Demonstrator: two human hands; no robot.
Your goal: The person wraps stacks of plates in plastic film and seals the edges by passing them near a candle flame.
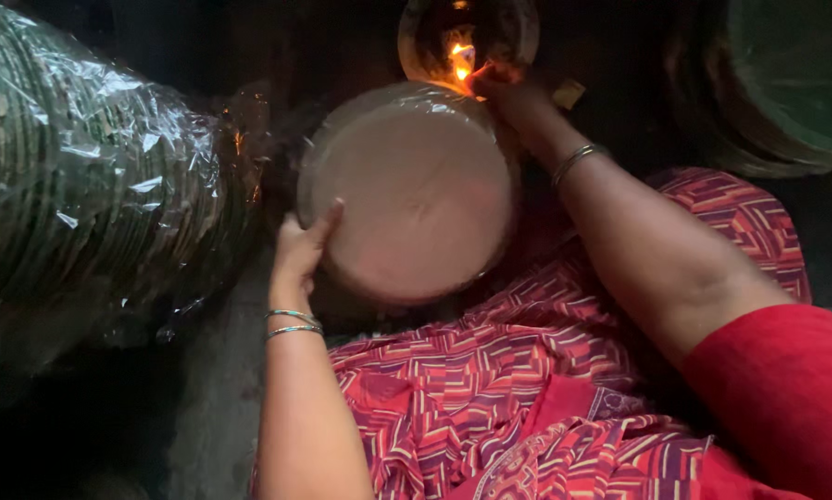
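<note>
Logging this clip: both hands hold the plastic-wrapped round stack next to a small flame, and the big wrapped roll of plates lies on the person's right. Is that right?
Not quite. The head view shows the big wrapped roll of plates on the person's left, not the right. The rest stands: the left hand and right hand hold the plastic-wrapped round stack next to the small flame.

The room is dim, lit mostly by a small orange flame (461,61) burning in a round dish (504,32) at the top of the view. The floor (214,398) is dark grey and bare. A long plastic-wrapped roll of stacked green discs (82,176) lies at the left; more green discs (786,83) lean at the upper right.
</note>
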